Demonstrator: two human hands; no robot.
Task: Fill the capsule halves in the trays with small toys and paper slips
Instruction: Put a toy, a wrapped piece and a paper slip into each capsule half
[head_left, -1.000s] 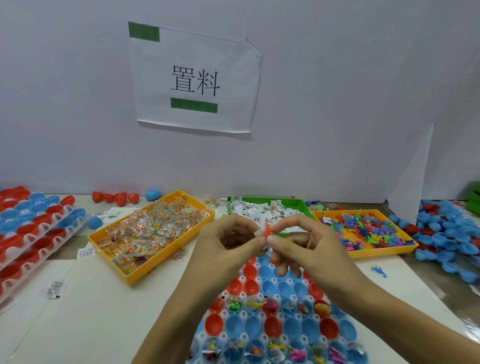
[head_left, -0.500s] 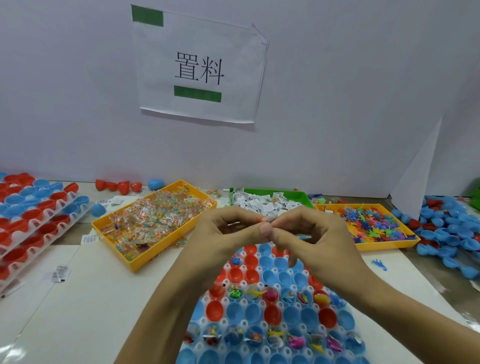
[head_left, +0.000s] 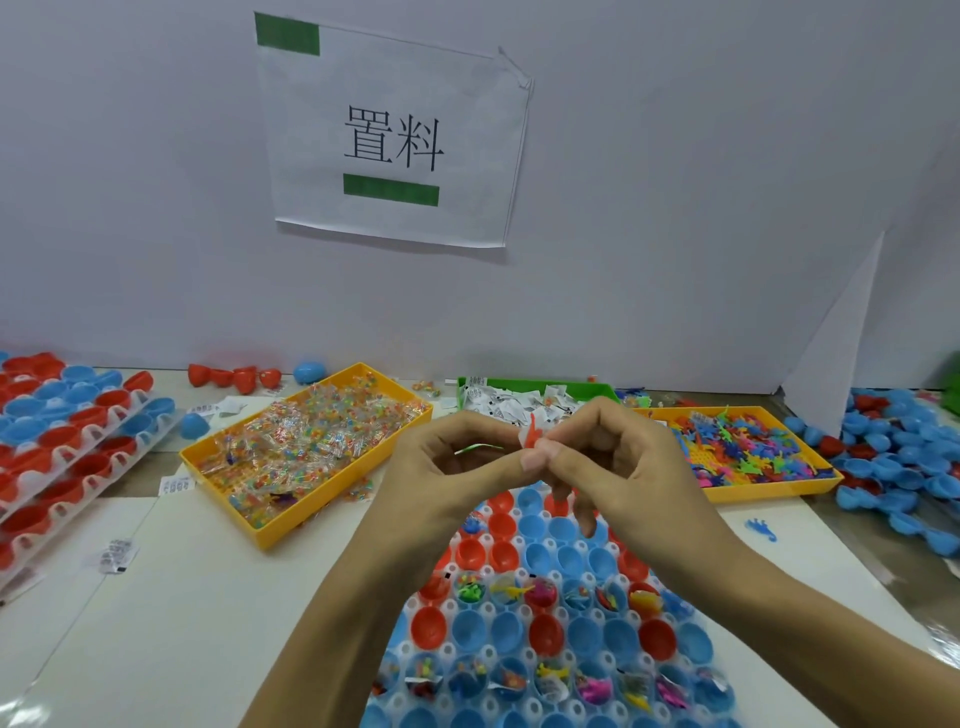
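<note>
We are looking down at our tray (head_left: 524, 709), a clear plastic sheet with round cups. Shiny red and blue capsule halves (head_left: 587, 561) are sitting in the cups. Some halves are holding tiny bright toys in crinkly wrappers, and some are bare inside.

Above the tray, our left hand (head_left: 457, 467) and right hand (head_left: 623, 467) are meeting, fingertips touching. Both are curling in and pinching one small red toy (head_left: 531, 434) together with a bit of white paper. The toy is poking up just above our thumbs. The right hand's other fingers are hanging loose over the tray.

Farther back, a yellow bin (head_left: 260, 525) is holding wrapped beads, a green bin (head_left: 597, 388) is holding white paper slips (head_left: 498, 402), and another yellow bin (head_left: 769, 491) is holding flat colorful toys. More halves are lying at both sides. A paper sign (head_left: 395, 135) is hanging on the white wall.
</note>
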